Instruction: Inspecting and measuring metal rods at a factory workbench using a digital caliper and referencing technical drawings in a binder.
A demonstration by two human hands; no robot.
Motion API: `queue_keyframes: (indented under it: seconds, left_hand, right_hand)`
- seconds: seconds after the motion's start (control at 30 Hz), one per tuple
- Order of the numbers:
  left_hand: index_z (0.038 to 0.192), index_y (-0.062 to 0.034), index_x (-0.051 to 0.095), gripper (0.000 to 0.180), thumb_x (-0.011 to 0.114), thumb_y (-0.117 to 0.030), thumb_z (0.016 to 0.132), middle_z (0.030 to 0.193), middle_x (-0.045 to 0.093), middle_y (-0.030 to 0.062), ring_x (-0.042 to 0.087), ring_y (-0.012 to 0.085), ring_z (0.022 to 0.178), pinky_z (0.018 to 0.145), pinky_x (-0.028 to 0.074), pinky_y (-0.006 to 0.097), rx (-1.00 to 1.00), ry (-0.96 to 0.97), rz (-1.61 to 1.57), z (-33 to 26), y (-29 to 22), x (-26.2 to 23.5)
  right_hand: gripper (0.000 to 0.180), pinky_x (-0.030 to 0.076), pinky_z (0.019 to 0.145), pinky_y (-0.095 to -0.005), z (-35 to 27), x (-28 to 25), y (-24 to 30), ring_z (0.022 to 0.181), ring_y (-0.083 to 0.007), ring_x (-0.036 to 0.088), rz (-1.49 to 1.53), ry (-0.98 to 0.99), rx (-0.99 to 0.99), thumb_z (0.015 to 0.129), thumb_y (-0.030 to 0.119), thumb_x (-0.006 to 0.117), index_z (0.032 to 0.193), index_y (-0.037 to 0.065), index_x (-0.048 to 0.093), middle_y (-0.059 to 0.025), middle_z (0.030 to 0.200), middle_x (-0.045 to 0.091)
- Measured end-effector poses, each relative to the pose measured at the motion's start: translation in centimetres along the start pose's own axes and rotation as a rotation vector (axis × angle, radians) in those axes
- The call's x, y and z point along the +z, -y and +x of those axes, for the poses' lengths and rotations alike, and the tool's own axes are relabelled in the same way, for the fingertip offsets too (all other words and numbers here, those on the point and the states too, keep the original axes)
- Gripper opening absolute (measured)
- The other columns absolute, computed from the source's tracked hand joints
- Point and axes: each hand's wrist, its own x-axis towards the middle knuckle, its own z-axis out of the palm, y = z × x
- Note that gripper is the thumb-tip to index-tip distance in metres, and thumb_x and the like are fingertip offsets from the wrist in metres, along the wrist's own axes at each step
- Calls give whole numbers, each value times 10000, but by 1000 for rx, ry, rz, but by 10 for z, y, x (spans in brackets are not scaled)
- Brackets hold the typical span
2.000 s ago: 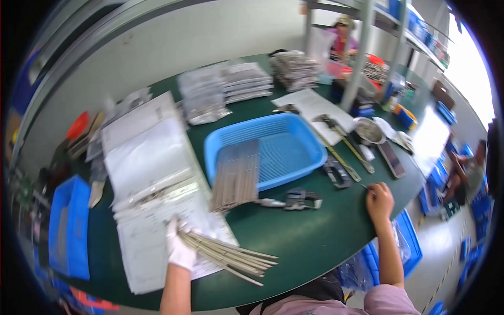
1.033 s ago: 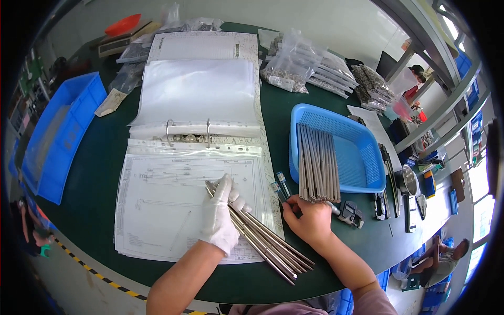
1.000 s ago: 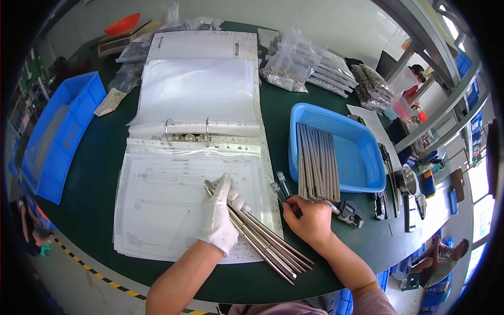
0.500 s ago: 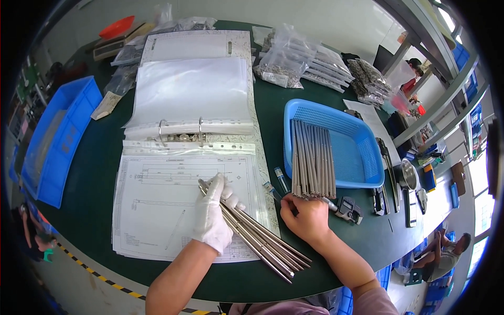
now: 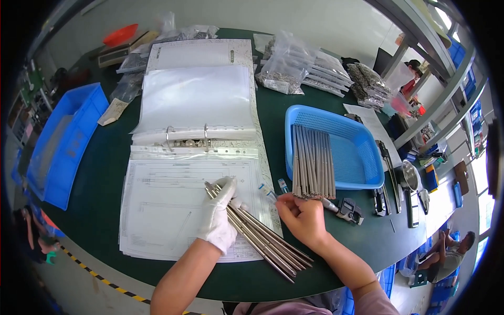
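My left hand (image 5: 217, 218), in a white glove, is closed round a bundle of shiny metal rods (image 5: 268, 242). The rods slant down to the right over the drawing page (image 5: 163, 210) of an opened ring binder and past the table's near edge. My bare right hand (image 5: 304, 218) is closed, its fingertips pinching the lower end of a small blue-and-clear tube (image 5: 267, 192). A similar tube (image 5: 284, 186) lies just beyond those fingers. Beside my right hand, more metal rods (image 5: 313, 163) rest in a light blue basket (image 5: 362, 152), their near ends over its rim.
A micrometer (image 5: 346, 210) lies right of my right hand. Calipers (image 5: 388, 157) and a metal bowl (image 5: 409, 176) stand farther right. Bags of small metal parts (image 5: 283, 79) line the back. A blue bin (image 5: 68, 147) is at the left; a seated person (image 5: 446, 257) is at the right.
My right hand has shifted slightly left, and the small tube at its fingertips has moved left with it. The left hand still holds the rods. The whole view has shifted a little.
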Motion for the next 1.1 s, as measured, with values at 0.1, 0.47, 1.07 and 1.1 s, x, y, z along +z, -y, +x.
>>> queue_keyframes:
  seconds: [0.1,0.47,1.07,1.1]
  left_hand:
    - [899,-115,547,141,629,-216,845,706,470,-17,436,81,545,509,424,224,44,-69,91,-6,-2,5]
    - [1000,-56,567,145,582,-101,863,821,586,28,472,76,590,547,456,233,-3,107,3,14,5,-18]
    - [1000,-99,545,201,518,-272,900,889,592,40,595,187,790,693,502,328,-19,98,-24,10,7,-19]
    - [933,-112,551,175,521,-281,901,806,569,14,566,157,697,621,477,303,-53,168,-90,14,6,-22]
  right_hand:
    - [143,439,463,-257,8,11,22,483,-111,561,116,42,17,802,140,640,825,-1,625,-81,633,625]
    - [238,431,531,-233,37,35,44,621,-103,572,8,134,-31,856,198,602,930,-28,604,-66,737,609]
    - [289,441,694,-272,78,74,47,759,-135,521,1016,398,367,942,246,432,930,-3,579,-67,866,566]
    - [294,445,690,-277,78,72,48,758,-140,525,1049,409,407,944,249,424,931,-3,576,-72,866,568]
